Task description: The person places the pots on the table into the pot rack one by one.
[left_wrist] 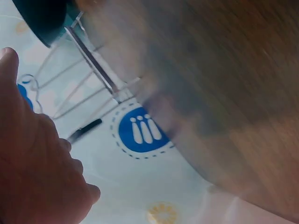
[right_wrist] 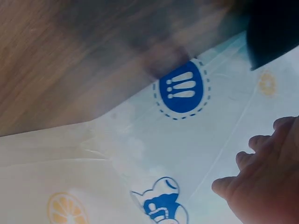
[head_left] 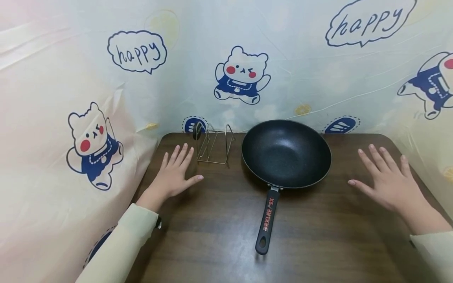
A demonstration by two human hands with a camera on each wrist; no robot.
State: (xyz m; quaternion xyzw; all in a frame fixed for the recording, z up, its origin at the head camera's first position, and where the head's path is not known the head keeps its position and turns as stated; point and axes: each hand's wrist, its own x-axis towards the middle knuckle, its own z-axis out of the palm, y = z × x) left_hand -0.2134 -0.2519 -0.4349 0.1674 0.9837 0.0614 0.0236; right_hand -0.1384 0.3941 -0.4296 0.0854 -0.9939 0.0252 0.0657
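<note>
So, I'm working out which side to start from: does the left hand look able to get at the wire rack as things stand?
Probably yes: the left hand is spread and holds nothing, close beside the wire rack. Nothing shows between them; the pan sits on the rack's far side.

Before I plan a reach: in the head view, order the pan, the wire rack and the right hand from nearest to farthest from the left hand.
1. Wire rack, just right of the left hand.
2. Pan, right of the wire rack.
3. Right hand, far right.
</note>
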